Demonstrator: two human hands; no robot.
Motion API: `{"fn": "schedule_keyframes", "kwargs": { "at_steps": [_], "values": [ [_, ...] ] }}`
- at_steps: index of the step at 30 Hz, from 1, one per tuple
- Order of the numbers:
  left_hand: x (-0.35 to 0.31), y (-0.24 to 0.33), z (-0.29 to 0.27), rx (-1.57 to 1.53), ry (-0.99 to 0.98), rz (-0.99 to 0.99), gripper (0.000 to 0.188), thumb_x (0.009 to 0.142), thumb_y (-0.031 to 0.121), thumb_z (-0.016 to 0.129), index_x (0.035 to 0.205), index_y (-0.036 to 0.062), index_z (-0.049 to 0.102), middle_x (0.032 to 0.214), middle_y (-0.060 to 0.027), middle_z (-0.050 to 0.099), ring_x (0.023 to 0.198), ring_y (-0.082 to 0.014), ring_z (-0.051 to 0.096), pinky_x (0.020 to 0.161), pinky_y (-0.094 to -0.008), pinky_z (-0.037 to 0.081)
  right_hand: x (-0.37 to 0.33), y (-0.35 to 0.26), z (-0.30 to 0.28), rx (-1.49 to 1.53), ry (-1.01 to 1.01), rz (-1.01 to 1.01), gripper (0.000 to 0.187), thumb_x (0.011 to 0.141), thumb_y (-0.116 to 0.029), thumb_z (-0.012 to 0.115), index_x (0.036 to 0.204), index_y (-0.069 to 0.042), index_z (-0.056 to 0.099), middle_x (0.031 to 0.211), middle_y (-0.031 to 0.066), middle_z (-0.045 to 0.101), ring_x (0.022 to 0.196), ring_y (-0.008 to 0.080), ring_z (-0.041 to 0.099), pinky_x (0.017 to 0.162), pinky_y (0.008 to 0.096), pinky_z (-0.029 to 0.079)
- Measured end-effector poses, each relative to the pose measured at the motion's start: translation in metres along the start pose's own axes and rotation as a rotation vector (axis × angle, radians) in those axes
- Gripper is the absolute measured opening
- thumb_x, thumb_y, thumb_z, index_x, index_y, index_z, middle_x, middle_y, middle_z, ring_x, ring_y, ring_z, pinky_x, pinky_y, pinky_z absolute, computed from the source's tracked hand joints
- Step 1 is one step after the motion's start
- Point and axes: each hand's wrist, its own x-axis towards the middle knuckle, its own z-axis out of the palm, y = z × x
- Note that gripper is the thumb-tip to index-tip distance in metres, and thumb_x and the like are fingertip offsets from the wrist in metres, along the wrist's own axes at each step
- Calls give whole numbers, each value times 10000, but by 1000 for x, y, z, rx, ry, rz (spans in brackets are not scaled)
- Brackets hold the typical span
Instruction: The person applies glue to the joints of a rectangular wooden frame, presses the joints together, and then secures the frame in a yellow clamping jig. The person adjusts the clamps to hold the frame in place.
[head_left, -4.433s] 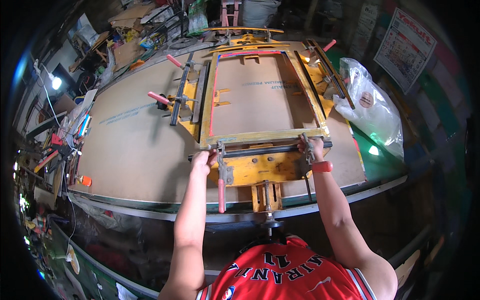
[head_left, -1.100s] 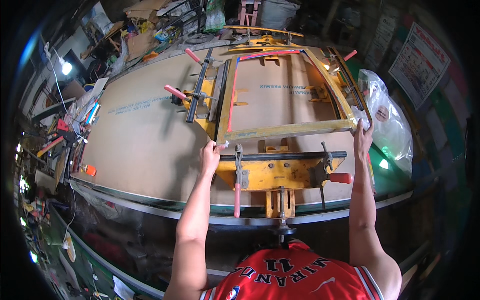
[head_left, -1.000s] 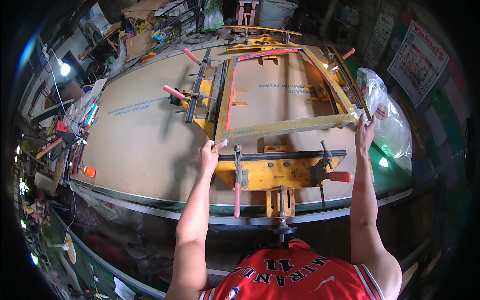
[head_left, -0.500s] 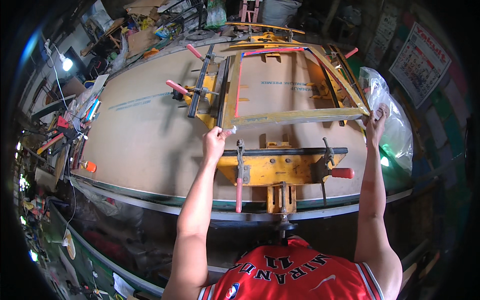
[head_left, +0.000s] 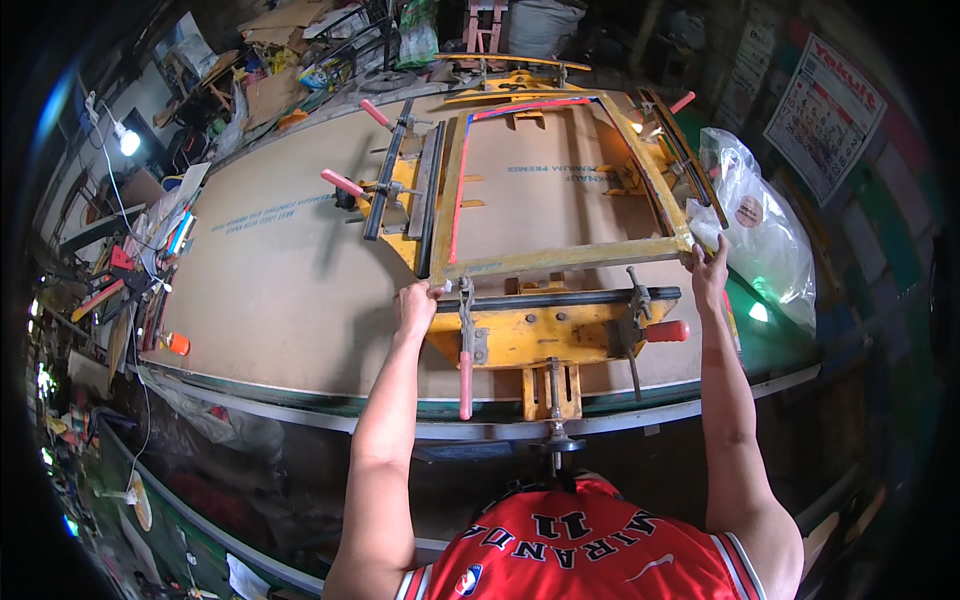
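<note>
A wooden frame (head_left: 560, 257) with red and blue tape along its inner edges lies among yellow metal clamps on a large board. My left hand (head_left: 415, 307) is closed at its near left corner, where a small white scrap shows by the fingertips. At the near right corner my right hand (head_left: 708, 272) grips the frame, thumb up, beside crumpled clear plastic (head_left: 704, 222). Just in front of the frame's near rail stands the front clamp (head_left: 545, 335), yellow with a black jaw strip and red handles. Another clamp (head_left: 400, 200) flanks the frame's left side.
The brown board (head_left: 270, 270) covers a table with a pale front edge. A clear plastic bag (head_left: 765, 235) rests at the right. Tools and clutter (head_left: 130, 265) crowd the left side, near a lit bulb (head_left: 127, 139). A small orange object (head_left: 178, 344) sits at the board's left.
Both hands have brought the frame's near rail down and toward me, close to the front clamp. The view has shifted slightly.
</note>
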Motion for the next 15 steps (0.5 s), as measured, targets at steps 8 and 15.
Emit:
{"fn": "schedule_keyframes", "kwargs": {
  "at_steps": [8, 15],
  "values": [
    [-13, -12, 2, -220, 80, 99, 219, 899, 218, 708, 820, 15, 685, 858, -217, 691, 839, -422, 663, 736, -493, 506, -1, 3, 1, -66, -35, -46, 641, 1003, -186, 628, 1534, -48, 295, 939, 168, 726, 745, 167, 678, 675, 318, 537],
    [-12, -7, -3, -139, 38, 159, 109, 894, 151, 677, 895, 48, 710, 901, -192, 685, 861, -408, 659, 716, -485, 499, 6, 34, -3, -107, -58, -94, 641, 994, -187, 630, 1532, -48, 309, 923, 182, 726, 775, 218, 701, 712, 355, 532]
  ]
}}
